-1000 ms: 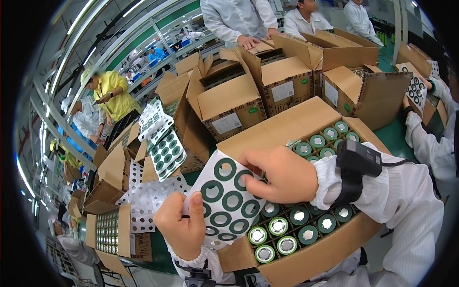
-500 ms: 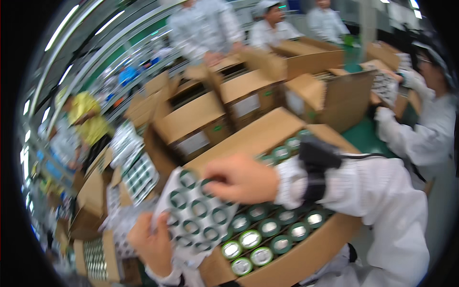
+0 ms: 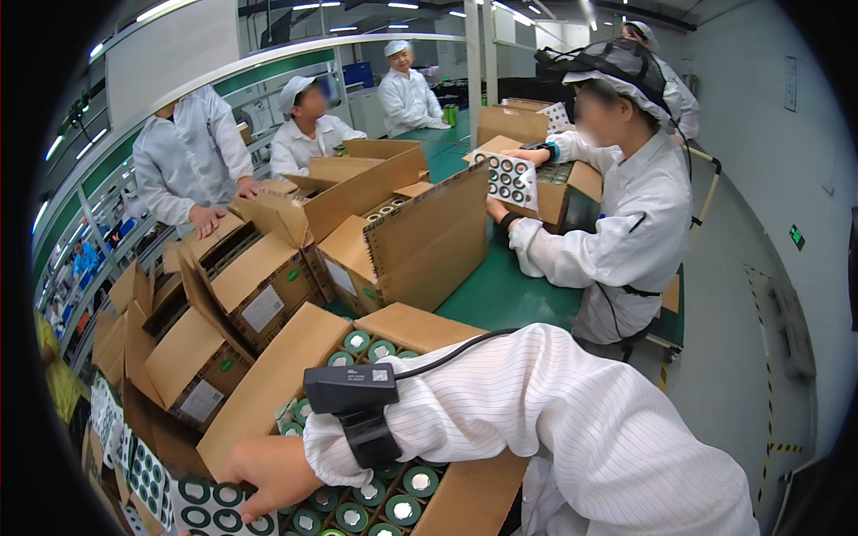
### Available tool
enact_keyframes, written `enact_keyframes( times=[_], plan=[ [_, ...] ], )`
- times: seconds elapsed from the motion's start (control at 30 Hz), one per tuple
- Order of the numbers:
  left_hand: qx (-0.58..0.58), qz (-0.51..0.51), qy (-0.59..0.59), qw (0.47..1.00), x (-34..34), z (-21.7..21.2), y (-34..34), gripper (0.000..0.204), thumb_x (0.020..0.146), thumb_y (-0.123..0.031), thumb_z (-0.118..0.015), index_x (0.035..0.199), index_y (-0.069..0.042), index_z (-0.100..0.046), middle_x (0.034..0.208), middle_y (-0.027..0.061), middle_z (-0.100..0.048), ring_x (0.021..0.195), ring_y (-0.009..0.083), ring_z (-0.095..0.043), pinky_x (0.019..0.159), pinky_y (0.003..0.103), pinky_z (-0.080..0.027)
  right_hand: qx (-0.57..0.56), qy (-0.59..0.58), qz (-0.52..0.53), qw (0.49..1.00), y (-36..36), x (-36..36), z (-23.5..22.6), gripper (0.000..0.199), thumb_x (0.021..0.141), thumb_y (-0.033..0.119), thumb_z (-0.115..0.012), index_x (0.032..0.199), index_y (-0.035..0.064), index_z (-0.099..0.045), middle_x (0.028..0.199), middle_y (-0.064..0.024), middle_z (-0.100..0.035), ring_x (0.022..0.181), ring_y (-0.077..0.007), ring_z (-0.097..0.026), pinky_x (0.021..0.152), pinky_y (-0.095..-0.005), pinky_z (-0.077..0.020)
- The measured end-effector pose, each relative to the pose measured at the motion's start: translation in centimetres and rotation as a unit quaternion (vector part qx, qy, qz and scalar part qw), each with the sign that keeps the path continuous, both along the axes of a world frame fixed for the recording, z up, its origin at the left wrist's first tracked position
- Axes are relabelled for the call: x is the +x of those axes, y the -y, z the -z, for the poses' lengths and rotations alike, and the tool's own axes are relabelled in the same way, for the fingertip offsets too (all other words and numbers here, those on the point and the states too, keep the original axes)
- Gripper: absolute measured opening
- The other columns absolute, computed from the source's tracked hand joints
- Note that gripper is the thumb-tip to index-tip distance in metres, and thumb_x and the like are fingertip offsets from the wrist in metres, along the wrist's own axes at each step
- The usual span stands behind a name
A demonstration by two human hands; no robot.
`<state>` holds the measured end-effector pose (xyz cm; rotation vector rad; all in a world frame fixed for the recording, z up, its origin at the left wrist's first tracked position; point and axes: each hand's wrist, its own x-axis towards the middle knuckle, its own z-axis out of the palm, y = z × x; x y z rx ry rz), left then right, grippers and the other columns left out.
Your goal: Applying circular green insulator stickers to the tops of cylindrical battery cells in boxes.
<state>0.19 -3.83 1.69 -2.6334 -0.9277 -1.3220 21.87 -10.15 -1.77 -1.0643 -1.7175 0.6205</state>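
Observation:
My right hand (image 3: pixel 273 469) is at the lower left, its thumb and fingers closed at the edge of a white sheet (image 3: pixel 207 529) of dark green ring stickers. Whether a single ring is pinched is hidden. My left hand is out of view. Under my right forearm stands an open cardboard box (image 3: pixel 474 500) with cylindrical battery cells (image 3: pixel 402 509) upright in a divider grid. Most cell tops carry dark green rings around silvery centres; a brighter green one shows at the bottom edge. A black strapped device (image 3: pixel 353 389) with a cable sits on my right wrist.
More open cardboard boxes (image 3: pixel 259 272) stand beyond mine on a green table (image 3: pixel 527 286). At right a co-worker (image 3: pixel 608 205) holds another ring-sticker sheet (image 3: pixel 508 179) by a box. Several people in white stand or sit behind. Other sticker sheets (image 3: pixel 147 478) lie at far left.
The view has swung right, so boxes and my right hand now appear farther left. My left hand, which held the sticker sheet, has left the picture. The sheet is now largely cut off below.

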Motion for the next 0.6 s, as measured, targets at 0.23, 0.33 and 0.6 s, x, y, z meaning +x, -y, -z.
enact_keyframes(
  times=[0.23, 0.33, 0.6],
  plan=[
    [-0.010, -0.004, 0.056, 0.998, 1.1, 0.0, 0.7, 0.031, 0.087, -0.027, -0.056, 0.080, 0.003, -0.058, 0.061, 0.0180, -0.052, 0.052, 0.0312, -0.047, 0.049, 0.039, -0.038, 0.002, -0.047, -0.002, 0.999, 0.2, -0.5, -0.1, 0.011, 0.066, 0.014, -0.066, 0.067, 0.0038, -0.064, 0.060, -0.0080, -0.061, 0.057, -0.0206, -0.058, 0.053, -0.0322, -0.0422],
    [0.051, -0.011, 0.031, 0.998, 0.9, -0.1, 0.6, 0.033, 0.087, -0.029, -0.055, 0.082, 0.003, -0.059, 0.062, 0.0169, -0.054, 0.052, 0.0299, -0.049, 0.049, 0.037, -0.040, 0.008, -0.046, -0.031, 0.998, 0.0, -0.7, -0.1, 0.010, 0.067, 0.014, -0.066, 0.067, 0.0042, -0.064, 0.058, -0.0063, -0.060, 0.057, -0.0198, -0.058, 0.053, -0.0317, -0.0420],
    [0.030, -0.018, 0.076, 0.996, 0.6, -0.4, 0.5, 0.033, 0.084, -0.027, -0.059, 0.070, 0.003, -0.059, 0.055, 0.0172, -0.053, 0.045, 0.0279, -0.047, 0.043, 0.037, -0.036, -0.008, -0.060, 0.058, 0.996, -0.4, -0.4, 0.3, 0.017, 0.077, 0.016, -0.064, 0.084, 0.0023, -0.056, 0.072, -0.0049, -0.060, 0.067, -0.0133, -0.056, 0.060, -0.0267, -0.0436]
  ],
)
